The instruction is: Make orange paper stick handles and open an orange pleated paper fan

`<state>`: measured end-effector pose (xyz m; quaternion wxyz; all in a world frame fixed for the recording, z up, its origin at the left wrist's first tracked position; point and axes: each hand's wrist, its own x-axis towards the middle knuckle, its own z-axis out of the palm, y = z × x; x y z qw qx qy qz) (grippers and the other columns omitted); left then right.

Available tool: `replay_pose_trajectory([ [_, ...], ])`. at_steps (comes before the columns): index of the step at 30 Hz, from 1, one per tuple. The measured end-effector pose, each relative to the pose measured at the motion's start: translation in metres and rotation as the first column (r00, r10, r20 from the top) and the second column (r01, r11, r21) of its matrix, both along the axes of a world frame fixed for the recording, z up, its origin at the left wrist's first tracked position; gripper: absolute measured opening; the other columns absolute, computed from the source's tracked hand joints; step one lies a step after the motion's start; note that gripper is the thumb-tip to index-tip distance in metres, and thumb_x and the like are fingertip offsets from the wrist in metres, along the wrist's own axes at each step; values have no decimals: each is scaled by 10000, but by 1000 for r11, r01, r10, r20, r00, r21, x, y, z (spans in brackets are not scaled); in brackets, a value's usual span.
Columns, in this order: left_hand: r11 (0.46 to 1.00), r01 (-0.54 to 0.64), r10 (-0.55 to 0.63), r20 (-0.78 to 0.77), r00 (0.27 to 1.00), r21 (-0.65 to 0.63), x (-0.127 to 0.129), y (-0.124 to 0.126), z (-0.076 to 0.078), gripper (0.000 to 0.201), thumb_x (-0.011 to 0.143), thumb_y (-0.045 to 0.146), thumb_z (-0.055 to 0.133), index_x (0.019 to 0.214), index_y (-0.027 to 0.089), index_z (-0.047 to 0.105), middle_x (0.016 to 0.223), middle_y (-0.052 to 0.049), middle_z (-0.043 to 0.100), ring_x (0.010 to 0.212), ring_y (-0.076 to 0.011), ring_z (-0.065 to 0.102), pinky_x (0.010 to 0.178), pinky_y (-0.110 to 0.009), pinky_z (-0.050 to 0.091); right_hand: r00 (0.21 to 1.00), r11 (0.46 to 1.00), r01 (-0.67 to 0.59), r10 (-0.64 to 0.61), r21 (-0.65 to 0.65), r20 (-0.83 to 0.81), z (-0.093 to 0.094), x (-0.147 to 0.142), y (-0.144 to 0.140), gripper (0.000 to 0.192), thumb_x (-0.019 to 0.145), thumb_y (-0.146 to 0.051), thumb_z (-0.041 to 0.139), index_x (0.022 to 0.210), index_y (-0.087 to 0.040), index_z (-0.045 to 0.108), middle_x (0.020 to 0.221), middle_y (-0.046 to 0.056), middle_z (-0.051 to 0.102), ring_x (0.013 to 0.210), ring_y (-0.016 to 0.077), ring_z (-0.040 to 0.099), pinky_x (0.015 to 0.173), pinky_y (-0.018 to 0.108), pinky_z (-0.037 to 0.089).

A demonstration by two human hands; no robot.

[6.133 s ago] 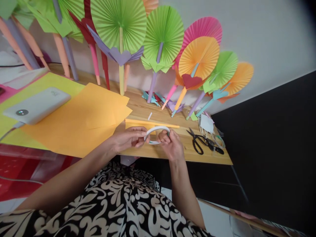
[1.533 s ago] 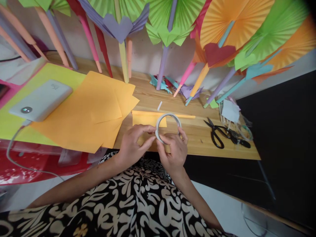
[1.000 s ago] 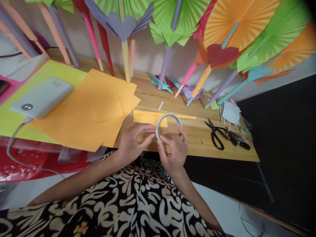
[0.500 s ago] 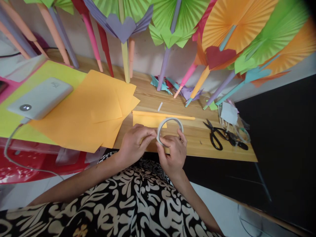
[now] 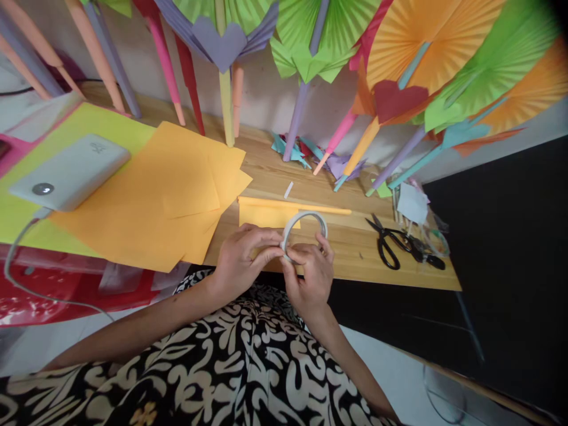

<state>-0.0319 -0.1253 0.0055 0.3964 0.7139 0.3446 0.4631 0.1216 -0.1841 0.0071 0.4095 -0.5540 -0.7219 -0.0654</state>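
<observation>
A whitish roll of tape [image 5: 305, 215] is upright just over the front edge of the table. My right hand [image 5: 310, 275] is closed around its lower right side, thumb on the near rim. At the roll's left edge, the thumb and forefinger of my left hand [image 5: 237, 254] are pinched together, touching the tape; whether a loose end lies between them is too small to see. Behind the hands lie a thin rolled orange paper stick [image 5: 317, 209] and a small orange paper piece [image 5: 266, 218]. A narrow white strip [image 5: 288, 190] rests beyond the stick.
Black-handled scissors [image 5: 387, 242] lie to the right. Orange paper sheets [image 5: 177, 177] and a white power bank [image 5: 71, 171] with a cable cover the left side. Paper fans [image 5: 426, 41] on rolled sticks lean along the wall. Folded paper pieces [image 5: 346, 165] sit beneath them.
My left hand has shifted slightly right, its fingertips now against the roll's edge. The roll of tape in my right hand has barely moved.
</observation>
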Motion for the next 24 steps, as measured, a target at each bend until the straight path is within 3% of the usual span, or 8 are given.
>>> replay_pose_trajectory([
  [4,994,-7,10,-21,1000,106,1,2,-2,219,960,330,650,776,214,678,780,2,775,711,-152,697,788,-312,538,1000,1000,-3,3,-9,-7,-1,0,1,89,964,-158,604,987,-243,596,836,-20,738,732,160,673,1081,445,399],
  [7,998,-56,55,32,998,32,3,0,-6,126,928,344,697,915,219,691,875,-17,792,802,-176,733,797,-320,557,1000,1000,-6,6,-2,-15,-1,0,2,77,969,-171,604,993,-244,601,818,-22,730,734,162,676,1065,438,410],
  [10,998,-43,46,61,997,-38,3,-3,-9,157,921,332,707,1024,216,689,955,-39,799,890,-196,753,823,-331,577,1000,1000,-5,6,4,-28,-2,-1,3,76,968,-166,605,985,-239,594,839,-14,738,745,162,679,1071,443,406],
  [16,998,-49,48,45,998,25,1,-2,-7,121,926,321,699,978,212,706,912,-31,796,833,-184,744,797,-318,576,1000,1000,-12,12,-4,-23,-3,-1,3,69,969,-172,603,979,-239,594,806,-21,724,720,160,672,1054,445,423],
  [20,994,-24,25,-8,1000,108,1,1,-2,181,954,309,660,804,212,683,783,4,774,726,-151,714,774,-303,547,1000,1000,-14,14,1,-24,-2,-2,2,103,960,-154,604,993,-251,593,830,-25,740,722,163,678,1049,453,429],
  [22,995,-33,35,-17,999,89,1,0,-2,187,951,314,665,794,213,676,782,6,773,727,-152,714,778,-305,545,999,1000,-16,16,-1,-27,-1,-2,2,109,959,-149,603,998,-250,592,834,-24,742,733,165,682,1055,457,425],
  [24,998,-54,54,8,999,15,2,-2,-4,113,934,324,688,905,215,691,870,-13,791,801,-171,738,786,-308,557,999,1000,-9,9,-6,-31,-2,-2,2,98,962,-156,602,993,-248,590,828,-24,736,734,165,681,1052,460,426],
])
